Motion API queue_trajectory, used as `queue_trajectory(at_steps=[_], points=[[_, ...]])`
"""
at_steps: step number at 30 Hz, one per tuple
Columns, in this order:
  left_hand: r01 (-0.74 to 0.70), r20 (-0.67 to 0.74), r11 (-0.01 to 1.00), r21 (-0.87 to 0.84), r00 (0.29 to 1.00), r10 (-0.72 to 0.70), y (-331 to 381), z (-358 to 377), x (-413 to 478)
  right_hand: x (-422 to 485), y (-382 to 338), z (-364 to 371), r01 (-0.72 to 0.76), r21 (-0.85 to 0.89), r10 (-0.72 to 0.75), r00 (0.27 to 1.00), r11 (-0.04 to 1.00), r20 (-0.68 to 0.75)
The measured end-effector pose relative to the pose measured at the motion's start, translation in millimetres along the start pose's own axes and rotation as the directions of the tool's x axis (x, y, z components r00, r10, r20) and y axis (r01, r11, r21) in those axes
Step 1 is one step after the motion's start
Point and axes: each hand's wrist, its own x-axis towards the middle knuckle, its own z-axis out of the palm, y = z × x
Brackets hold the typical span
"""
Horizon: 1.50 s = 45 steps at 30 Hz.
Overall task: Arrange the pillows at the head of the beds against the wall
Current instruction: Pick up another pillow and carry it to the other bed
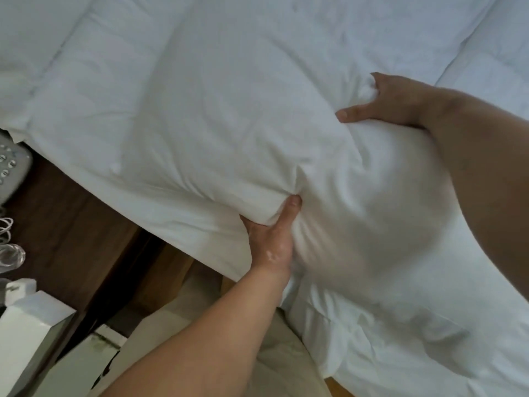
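A large white pillow [223, 116] fills the middle of the view, lying over a bed with white bedding [400, 339]. My left hand [272, 239] grips its near lower edge, thumb pressed into the fabric and fingers hidden beneath. My right hand [389, 101] clutches the pillow's right end, bunching the cloth between thumb and fingers. Further white pillows or bedding lie at the upper left [37, 32] and upper right [492, 67]. The wall and the head of the bed are out of view.
A dark wooden nightstand [63, 219] stands at the left beside the bed. On it are a grey telephone [11, 167] with a coiled cord, a clear glass [11, 256] and a white box [25, 322]. Wood floor shows below.
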Motion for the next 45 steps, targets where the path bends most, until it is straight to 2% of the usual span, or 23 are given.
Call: queue_trajectory(at_steps=[5, 9, 16, 21, 24, 28, 35, 39, 41, 43, 45], points=[[0.015, 0.049, 0.998, -0.060, 0.999, -0.012, 18, 0, -33, -48, -13, -11, -0.028, 0.069, 0.030, 0.999, 0.997, -0.035], [0.006, 0.052, 0.997, -0.074, 0.999, -0.002, 35, -10, -62, -97, -22, -23, 0.012, 0.168, 0.001, 0.997, 0.986, -0.077], [0.008, 0.180, 0.995, 0.096, 0.983, -0.026, 88, -44, -82, -176, -47, -26, 0.056, 0.370, 0.010, 0.985, 0.927, -0.173], [-0.080, 0.268, 0.972, 0.221, 0.963, 0.019, 143, -55, -82, -217, -67, -21, 0.030, 0.433, 0.124, 0.938, 0.901, -0.323], [-0.174, 0.376, 0.931, 0.320, 0.926, 0.044, 179, -53, -83, -247, -75, -16, 0.016, 0.512, 0.221, 0.891, 0.859, -0.398], [-0.309, 0.538, 0.842, 0.443, 0.843, 0.026, 231, -30, -93, -295, -78, -6, -0.024, 0.635, 0.408, 0.784, 0.772, -0.467], [-0.608, 0.781, 0.548, 0.575, 0.608, -0.145, 273, 53, -157, -395, -66, 16, 0.040, 0.848, 0.711, 0.525, 0.529, -0.468], [-0.761, 0.846, 0.371, 0.532, 0.462, -0.267, 259, 99, -208, -458, -57, 53, 0.199, 0.916, 0.812, 0.424, 0.349, -0.401], [-0.809, 0.856, 0.320, 0.494, 0.389, -0.339, 239, 109, -231, -488, -53, 80, 0.270, 0.923, 0.839, 0.402, 0.275, -0.367], [-0.846, 0.844, 0.254, 0.470, 0.347, -0.408, 211, 112, -250, -514, -48, 111, 0.322, 0.918, 0.864, 0.365, 0.232, -0.347], [-0.864, 0.814, 0.235, 0.446, 0.282, -0.507, 176, 109, -265, -538, -39, 142, 0.362, 0.915, 0.890, 0.335, 0.181, -0.308]])
